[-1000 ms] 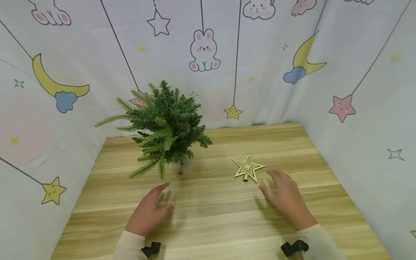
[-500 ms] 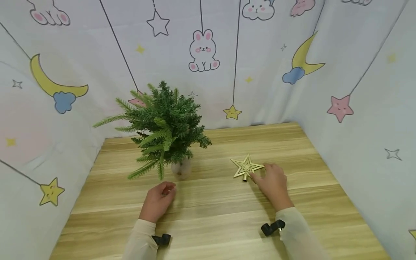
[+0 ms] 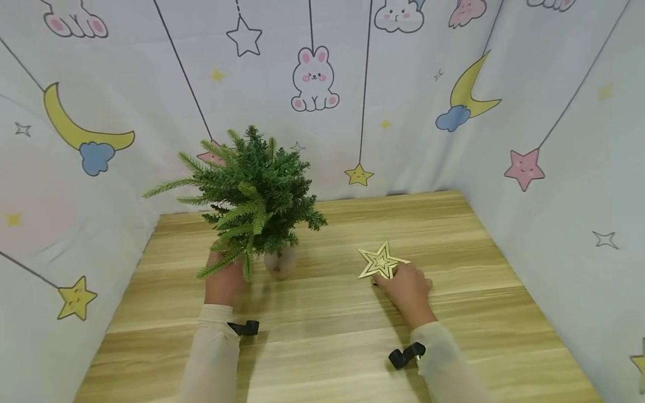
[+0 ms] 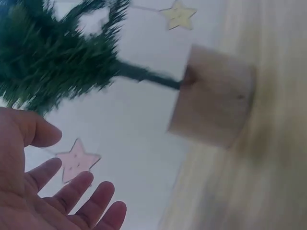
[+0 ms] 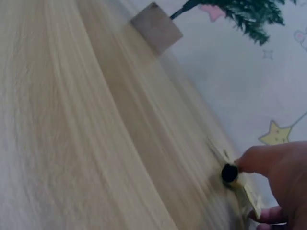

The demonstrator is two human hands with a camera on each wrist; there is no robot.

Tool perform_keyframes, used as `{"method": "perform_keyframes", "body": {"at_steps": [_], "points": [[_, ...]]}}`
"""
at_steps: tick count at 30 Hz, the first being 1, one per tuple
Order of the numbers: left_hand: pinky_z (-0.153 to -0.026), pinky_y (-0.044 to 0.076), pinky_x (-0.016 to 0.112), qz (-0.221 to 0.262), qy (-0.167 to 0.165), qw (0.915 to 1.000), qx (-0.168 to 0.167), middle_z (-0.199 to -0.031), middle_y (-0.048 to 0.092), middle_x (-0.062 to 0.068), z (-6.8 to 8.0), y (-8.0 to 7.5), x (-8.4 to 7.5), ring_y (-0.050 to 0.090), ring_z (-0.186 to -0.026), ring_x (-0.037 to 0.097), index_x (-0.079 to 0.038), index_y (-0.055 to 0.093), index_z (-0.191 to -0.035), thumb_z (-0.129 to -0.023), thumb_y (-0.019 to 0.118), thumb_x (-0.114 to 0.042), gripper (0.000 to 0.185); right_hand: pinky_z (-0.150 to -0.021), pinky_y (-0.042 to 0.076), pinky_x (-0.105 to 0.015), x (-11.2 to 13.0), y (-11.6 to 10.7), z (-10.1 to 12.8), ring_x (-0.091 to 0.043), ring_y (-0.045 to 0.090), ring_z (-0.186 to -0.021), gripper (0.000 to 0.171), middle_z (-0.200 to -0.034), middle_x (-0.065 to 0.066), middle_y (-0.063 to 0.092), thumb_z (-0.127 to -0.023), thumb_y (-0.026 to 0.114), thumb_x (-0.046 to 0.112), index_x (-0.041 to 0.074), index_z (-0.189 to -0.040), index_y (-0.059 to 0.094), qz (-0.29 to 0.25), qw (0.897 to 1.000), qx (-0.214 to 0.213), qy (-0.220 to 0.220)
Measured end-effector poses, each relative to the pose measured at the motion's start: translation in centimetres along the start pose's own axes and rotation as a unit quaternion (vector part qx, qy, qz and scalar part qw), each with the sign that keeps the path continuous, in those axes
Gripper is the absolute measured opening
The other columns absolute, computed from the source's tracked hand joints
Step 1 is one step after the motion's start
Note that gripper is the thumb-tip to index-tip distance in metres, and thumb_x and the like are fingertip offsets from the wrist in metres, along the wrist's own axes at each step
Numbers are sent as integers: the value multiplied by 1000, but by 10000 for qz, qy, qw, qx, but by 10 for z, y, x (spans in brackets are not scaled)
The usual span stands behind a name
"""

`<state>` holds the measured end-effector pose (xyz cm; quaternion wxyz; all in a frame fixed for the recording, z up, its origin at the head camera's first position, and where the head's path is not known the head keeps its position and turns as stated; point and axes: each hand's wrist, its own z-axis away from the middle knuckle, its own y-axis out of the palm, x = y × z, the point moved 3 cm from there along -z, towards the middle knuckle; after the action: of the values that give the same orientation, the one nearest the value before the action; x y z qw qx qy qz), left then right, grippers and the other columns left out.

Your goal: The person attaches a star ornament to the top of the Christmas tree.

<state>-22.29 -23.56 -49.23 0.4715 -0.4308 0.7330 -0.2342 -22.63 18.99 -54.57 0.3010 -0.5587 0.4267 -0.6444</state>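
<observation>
Wooden table (image 3: 453,235): gold star (image 3: 380,261) pinched by right hand (image 3: 407,291); lifting judged next. Left hand (image 3: 221,277), fingers spread, beside small tree (image 3: 252,196).

The head view looks forward and down from above the wooden counter (image 3: 453,235), taking in both hands, the small tree (image 3: 252,196) and the gold star (image 3: 380,262). The left wrist view sits low and close beside the tree's wooden base (image 4: 213,98), tilted. The right wrist view skims the counter towards that same base (image 5: 156,28), the star (image 5: 240,187) nearest.
</observation>
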Motion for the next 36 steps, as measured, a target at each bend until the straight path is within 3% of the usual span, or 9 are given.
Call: {"method": "perform_keyframes", "body": {"at_steps": [2,6,11,14,18,23,25,28,36], "points": [[-88,55,42,1225,-596,9906,-135,-132,60,24,-8,-11,10,58,-118,38,3,58,-139,-105,55,-2,34,-75,38,-54,3,1,2,-32,60,-80,46,-77,-4,63,-79,76,60,18,-68,63,-104,9999,47,40],[-89,48,27,3852,-1525,9082,-585,-148,52,12,-21,-44,20,53,-127,26,-12,45,-153,-111,45,-14,43,-77,38,-54,2,1,3,-32,61,-80,34,-79,-5,65,-79,77,48,17,-74,64,-265,9996,77,80],[-99,44,37,5360,-417,8329,-1315,-146,53,19,-53,-107,-2,52,-129,33,-6,51,-147,-108,49,-25,43,-76,42,-48,-2,-1,6,-28,65,-79,31,-81,-2,72,-85,78,42,13,-96,71,-916,9954,293,40],[-99,40,41,5592,443,8110,-1663,-145,53,24,-73,-146,-29,50,-130,36,-3,54,-144,-100,60,-32,53,-69,46,-39,-4,-3,6,-23,63,-75,38,-80,-2,71,-87,79,39,9,-108,71,-1358,9897,440,73],[-99,41,39,5274,1192,8240,-1692,-140,59,25,-95,-189,-69,53,-130,38,-1,58,-141,-93,66,-21,53,-61,50,-33,-5,-6,4,-19,62,-66,37,-80,-5,69,-87,81,29,3,-111,70,-1940,9795,546,32],[-105,46,38,2323,1346,9605,-731,-135,68,13,-113,-216,-116,61,-126,31,-11,65,-141,-94,71,-18,48,-55,53,-28,-7,-5,1,-15,62,-59,31,-82,-8,68,-87,82,14,-2,-109,68,-2688,9608,676,55],[-107,47,48,742,1489,9854,-352,-136,68,10,-115,-222,-132,62,-126,32,-15,65,-142,-94,74,-26,50,-56,53,-27,-7,-5,1,-14,62,-59,31,-80,-7,67,-87,83,12,-3,-109,68,-2889,9546,716,108],[-100,47,63,-316,1611,9863,133,-140,66,12,-115,-227,-151,63,-120,39,-15,62,-145,-94,75,-35,57,-55,50,-26,-7,-7,1,-14,61,-59,31,-73,-6,66,-87,83,13,-3,-110,68,-3159,9457,738,203],[-94,50,61,-478,702,9750,2052,-149,57,16,-143,-204,-172,64,-117,39,-15,40,-161,-97,66,-52,78,-54,48,-23,-4,-10,-2,-10,59,-62,33,-77,2,69,-90,83,16,-4,-111,66,-4504,8883,737,516]]}}
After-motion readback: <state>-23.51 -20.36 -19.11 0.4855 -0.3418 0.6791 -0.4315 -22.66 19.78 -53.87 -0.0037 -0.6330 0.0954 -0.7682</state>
